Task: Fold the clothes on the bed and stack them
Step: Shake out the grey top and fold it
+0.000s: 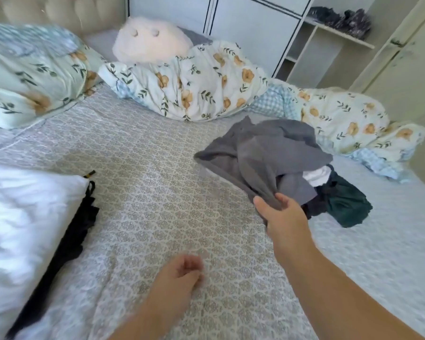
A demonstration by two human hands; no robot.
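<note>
The right hand [281, 212] reaches out over the bed [157, 192] and pinches a grey garment [263, 153] between the thumb and the curled fingers. The hand grips a bunched bit of the cloth at its near edge, and the rest of the grey garment lies spread out and rumpled past the hand, on top of a small pile of clothes. In that pile, a white piece [315, 176] peeks out from under the grey one, and a dark green piece [346, 204] lies on the bed just beside it, to the right. Something dark sits between the hand and the green piece, but it is too hidden to tell what it is. The left hand [182, 271] is low over the patterned bed cover, near the middle, and it holds nothing. Its fingers are loosely curled, and it looks a bit blurry. On the left side of the bed there is a white folded cloth [22, 229], and a black garment [66, 246] lies in a long strip right against its edge. At the far side of the bed lie a flowery quilt [194, 87] all bunched up, a flowery pillow [30, 77] on the left, and a fluffy white cushion [150, 42] behind the quilt.
</note>
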